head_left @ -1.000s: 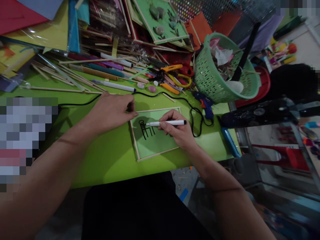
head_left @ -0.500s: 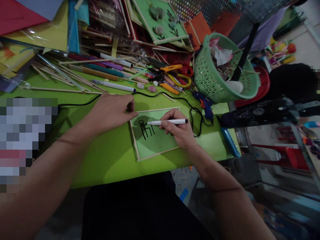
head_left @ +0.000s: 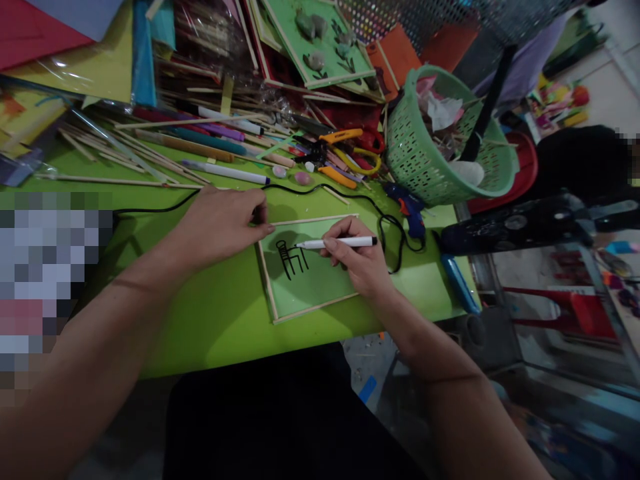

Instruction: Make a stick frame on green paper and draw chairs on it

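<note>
On the table lies a green card (head_left: 320, 280) edged with thin wooden sticks. It bears a black line drawing of a chair (head_left: 291, 259) near its left side. My right hand (head_left: 354, 257) pinches a white marker (head_left: 345, 242) with a black end, its tip at the right part of the chair's seat line. My left hand (head_left: 227, 217) rests at the card's upper left corner, fingers curled and fingertips touching the stick edge; the undersides of those fingers are hidden.
Behind the card run a black cord (head_left: 320, 189) and a blue glue gun (head_left: 407, 208). Orange-handled pliers (head_left: 325, 150), several pens and loose sticks (head_left: 135, 150) crowd the back. A green basket (head_left: 415, 147) stands at the right, and decorated green panels (head_left: 313, 50) are stacked behind.
The marker tip has shifted slightly right along the chair's seat line. My left hand and the card keep their places.
</note>
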`<state>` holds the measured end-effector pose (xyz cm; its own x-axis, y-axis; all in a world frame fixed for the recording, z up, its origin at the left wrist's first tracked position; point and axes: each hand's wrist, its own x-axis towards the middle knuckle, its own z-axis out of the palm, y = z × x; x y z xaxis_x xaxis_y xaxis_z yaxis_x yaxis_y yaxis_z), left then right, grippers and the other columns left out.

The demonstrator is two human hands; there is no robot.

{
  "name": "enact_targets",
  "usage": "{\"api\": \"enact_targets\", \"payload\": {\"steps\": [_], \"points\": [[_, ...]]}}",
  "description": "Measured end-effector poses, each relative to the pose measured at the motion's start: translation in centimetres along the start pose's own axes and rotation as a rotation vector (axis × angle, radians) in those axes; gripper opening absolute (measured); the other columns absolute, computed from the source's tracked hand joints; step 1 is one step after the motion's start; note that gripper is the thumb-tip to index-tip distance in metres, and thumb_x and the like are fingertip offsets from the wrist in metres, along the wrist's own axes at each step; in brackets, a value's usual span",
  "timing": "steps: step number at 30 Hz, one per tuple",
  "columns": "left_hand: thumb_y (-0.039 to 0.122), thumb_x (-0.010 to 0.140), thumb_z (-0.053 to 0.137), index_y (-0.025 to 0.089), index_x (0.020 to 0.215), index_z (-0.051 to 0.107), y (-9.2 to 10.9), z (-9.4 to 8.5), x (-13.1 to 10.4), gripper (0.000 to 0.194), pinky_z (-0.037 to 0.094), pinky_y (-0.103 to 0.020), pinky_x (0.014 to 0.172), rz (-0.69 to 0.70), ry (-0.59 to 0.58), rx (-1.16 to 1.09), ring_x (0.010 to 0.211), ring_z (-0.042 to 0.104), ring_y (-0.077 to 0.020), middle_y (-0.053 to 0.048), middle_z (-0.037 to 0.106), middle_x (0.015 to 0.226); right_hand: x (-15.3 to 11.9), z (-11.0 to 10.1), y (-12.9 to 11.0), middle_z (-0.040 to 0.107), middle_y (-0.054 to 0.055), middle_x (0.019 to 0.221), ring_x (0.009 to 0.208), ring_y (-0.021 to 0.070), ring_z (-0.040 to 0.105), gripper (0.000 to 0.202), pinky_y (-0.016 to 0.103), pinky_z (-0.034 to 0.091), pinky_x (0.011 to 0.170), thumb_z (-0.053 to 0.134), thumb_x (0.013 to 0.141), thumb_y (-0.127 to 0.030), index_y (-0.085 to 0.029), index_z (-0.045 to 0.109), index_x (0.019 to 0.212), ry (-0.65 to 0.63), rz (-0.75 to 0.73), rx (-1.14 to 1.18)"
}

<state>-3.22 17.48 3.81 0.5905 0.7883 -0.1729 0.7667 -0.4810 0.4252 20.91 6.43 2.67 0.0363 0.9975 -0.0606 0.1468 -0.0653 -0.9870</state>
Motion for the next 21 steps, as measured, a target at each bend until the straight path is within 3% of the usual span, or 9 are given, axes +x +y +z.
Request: {"api": "enact_targets", "payload": {"steps": [21], "points": [[0.05, 0.089, 0.055, 0.025, 0.097, 0.063, -0.07, 0.0, 0.1, 0.027, 0.044, -0.042, 0.085, 0.003, -0.004, 0.026, 0.084, 0.068, -0.0287, -0.006, 0.074, 0.088, 0.08, 0.07, -0.39, 0.065, -0.004, 0.069, 0.061, 0.0118, 0.054, 0.024, 0.026, 0.042, 0.055, 0.077, 0.088, -0.042, -0.024, 0.062, 0.082, 0.05, 0.007, -0.07]]}}
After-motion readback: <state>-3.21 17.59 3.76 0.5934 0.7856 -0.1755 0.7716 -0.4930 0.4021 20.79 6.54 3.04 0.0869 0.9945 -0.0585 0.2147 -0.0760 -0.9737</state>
